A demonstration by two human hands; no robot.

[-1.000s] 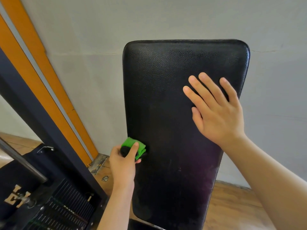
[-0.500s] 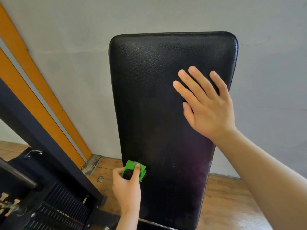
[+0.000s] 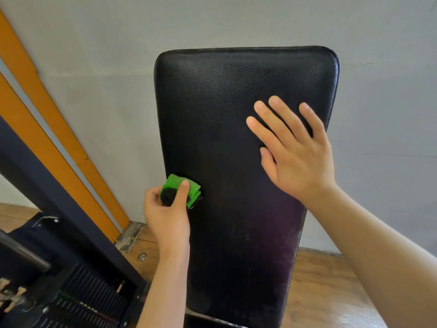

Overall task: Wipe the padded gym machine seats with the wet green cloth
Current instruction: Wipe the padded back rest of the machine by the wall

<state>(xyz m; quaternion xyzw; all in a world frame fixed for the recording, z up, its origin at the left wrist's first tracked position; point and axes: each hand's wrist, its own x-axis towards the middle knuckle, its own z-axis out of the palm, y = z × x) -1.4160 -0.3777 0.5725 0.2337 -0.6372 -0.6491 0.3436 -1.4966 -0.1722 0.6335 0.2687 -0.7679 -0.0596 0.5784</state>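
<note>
Two risks stood out. The cloth (image 3: 181, 189) was bunched into a small wad at the left edge of the pad (image 3: 224, 102), about halfway down it, so only a narrow strip seemed to meet the leather. A stroke from there could leave streaks or unwiped bands across the middle of the pad. Sitting half off that edge, the wad could also slip past the side of the pad and lose contact, or work loose from a grip that covered so little of it. A wet surface might let the steadying palm slide too.

The left hand (image 3: 165, 218) sat at the pad's left edge, its thumb laid over the front of the cloth and the other fingers curled behind, pinching the wad. A dark patch showed inside the fold, and what it was could not be told. The right hand (image 3: 295, 157) lay flat on the upper right part of the pad, fingers (image 3: 264, 133) straight and slightly spread, pointing up and left, its forearm reaching in from the pad's lower right
</note>
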